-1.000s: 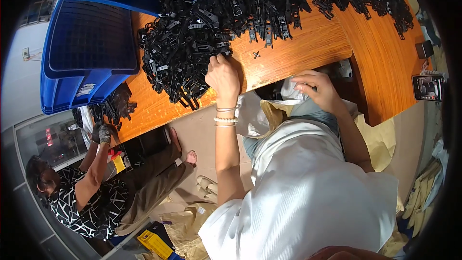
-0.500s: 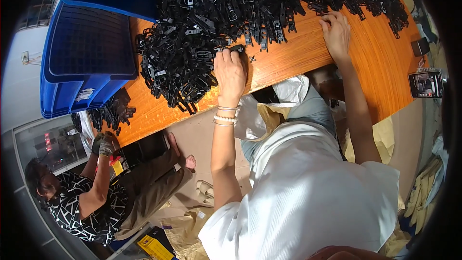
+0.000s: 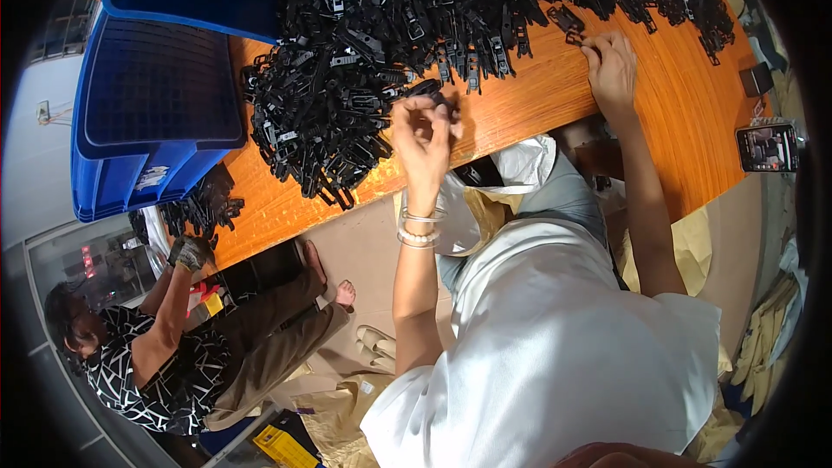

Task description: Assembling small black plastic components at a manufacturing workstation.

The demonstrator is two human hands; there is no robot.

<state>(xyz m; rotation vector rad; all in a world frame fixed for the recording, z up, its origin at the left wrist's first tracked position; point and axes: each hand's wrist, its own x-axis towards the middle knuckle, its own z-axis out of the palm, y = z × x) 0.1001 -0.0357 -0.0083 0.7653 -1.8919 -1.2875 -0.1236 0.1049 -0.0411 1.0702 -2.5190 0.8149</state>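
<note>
My left hand (image 3: 425, 140) is over the table's near edge, its fingers curled inward. Something small and dark shows at its fingertips, too blurred to name. Right beside it, a black piece (image 3: 425, 87) lies against the near side of a large heap of black plastic clip-like parts (image 3: 347, 61). My right hand (image 3: 614, 74) rests farther right over the table. Its thumb and forefinger pinch the end of a black plastic part (image 3: 568, 24), which lies just off the heap's front edge.
Blue plastic crates (image 3: 156, 95) stand at the left. The wooden table (image 3: 511, 104) runs across the front. A co-worker (image 3: 165, 355) wearing gloves handles a smaller heap of black parts (image 3: 204, 201) at the lower left. A phone (image 3: 767, 149) is mounted at the right edge.
My left hand has turned over, with its fingers lifted from the table. My right hand has drawn slightly back to the right, and a black part has come off the heap with it.
</note>
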